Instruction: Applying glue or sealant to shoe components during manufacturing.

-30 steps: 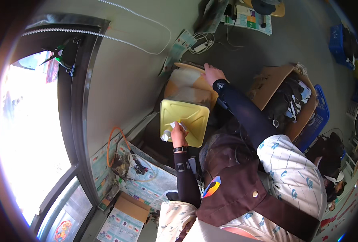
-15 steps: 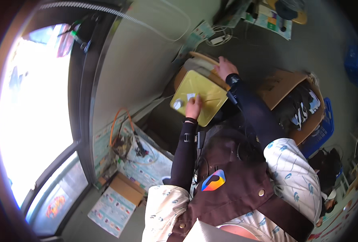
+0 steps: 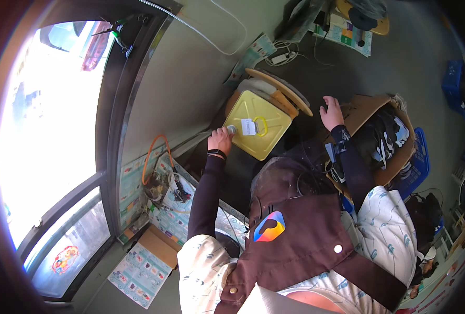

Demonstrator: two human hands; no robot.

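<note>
A yellow square metal can (image 3: 275,125) stands in front of me, its top facing up, with a white label and a yellow loop handle (image 3: 261,126) on it. At the can's left corner is a round whitish cap (image 3: 232,129). My left hand (image 3: 221,141) is at that corner, its fingers curled closed on the cap, which they partly cover. My right hand (image 3: 333,113) is in the air to the right of the can, empty, with fingers apart, close to the open cardboard box (image 3: 366,112).
Round wooden boards (image 3: 284,90) lean behind the can by the wall. Dark shoes (image 3: 387,144) fill the cardboard box, with a blue basket (image 3: 419,162) beside it. At left are a glass door (image 3: 54,146), an orange hose (image 3: 147,162) and a flattened carton (image 3: 141,275). A power strip (image 3: 282,58) lies beyond.
My left hand has let go of the can's loop handle and moved left to the cap. My right hand has left the wooden boards and moved right, toward the cardboard box.
</note>
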